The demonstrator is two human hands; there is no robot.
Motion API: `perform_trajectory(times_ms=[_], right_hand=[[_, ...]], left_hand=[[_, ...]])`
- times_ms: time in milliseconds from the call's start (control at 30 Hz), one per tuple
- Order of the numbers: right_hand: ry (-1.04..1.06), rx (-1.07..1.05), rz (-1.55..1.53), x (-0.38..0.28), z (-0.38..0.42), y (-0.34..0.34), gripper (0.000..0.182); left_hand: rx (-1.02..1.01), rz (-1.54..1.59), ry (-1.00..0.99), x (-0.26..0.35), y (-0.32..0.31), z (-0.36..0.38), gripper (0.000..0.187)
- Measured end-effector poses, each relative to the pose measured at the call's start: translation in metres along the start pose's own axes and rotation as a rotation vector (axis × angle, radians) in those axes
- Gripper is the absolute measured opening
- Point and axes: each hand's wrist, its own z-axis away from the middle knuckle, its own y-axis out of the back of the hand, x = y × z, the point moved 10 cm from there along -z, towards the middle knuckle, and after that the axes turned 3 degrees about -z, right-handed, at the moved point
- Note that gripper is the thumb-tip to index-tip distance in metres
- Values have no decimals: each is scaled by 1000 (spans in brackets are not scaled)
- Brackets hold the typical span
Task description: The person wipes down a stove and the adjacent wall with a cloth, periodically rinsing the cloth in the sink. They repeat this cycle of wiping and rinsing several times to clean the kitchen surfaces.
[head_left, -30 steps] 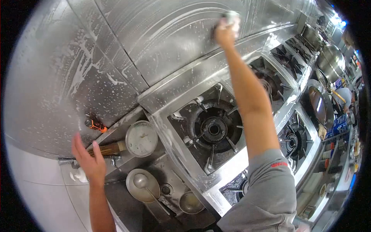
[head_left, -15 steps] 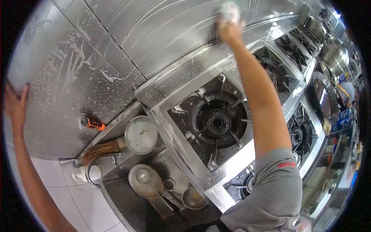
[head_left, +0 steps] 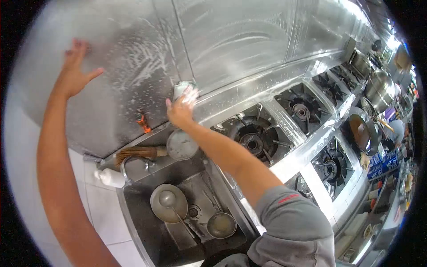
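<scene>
My right hand (head_left: 181,111) presses a white, soapy cloth or pad (head_left: 182,88) against the stainless-steel wall panel (head_left: 240,49), low by a vertical seam above the stove's back ledge. Foam partly hides the edges of what it holds. Farther left, my left hand (head_left: 75,78) is open with fingers spread, up at the steel wall and holding nothing. Streaks and spots of suds (head_left: 144,64) cover the wall between the hands. Below them an orange and black tool or handle (head_left: 143,123) rests against the wall's foot.
A sink (head_left: 153,238) below holds a bowl (head_left: 161,212) with a ladle (head_left: 167,199) and a smaller pan (head_left: 221,225). A bamboo brush (head_left: 135,153), round container (head_left: 182,146), faucet (head_left: 129,167) and white bottle (head_left: 111,178) stand nearby. Gas burners (head_left: 252,144) and large pots (head_left: 380,90) lie to the right.
My right hand has swept left and down along the wall with the cloth or pad. The view has shifted, and my left hand appears higher and farther into it.
</scene>
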Motion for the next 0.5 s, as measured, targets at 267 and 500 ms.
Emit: perform_trajectory(times_ms=[267, 500], right_hand=[[-210, 139, -494, -53, 10, 39, 81], [47, -480, -23, -36, 89, 13, 70]], left_hand=[[-200, 557, -48, 90, 161, 210, 48], [-225, 1296, 599, 39, 20, 428, 31]])
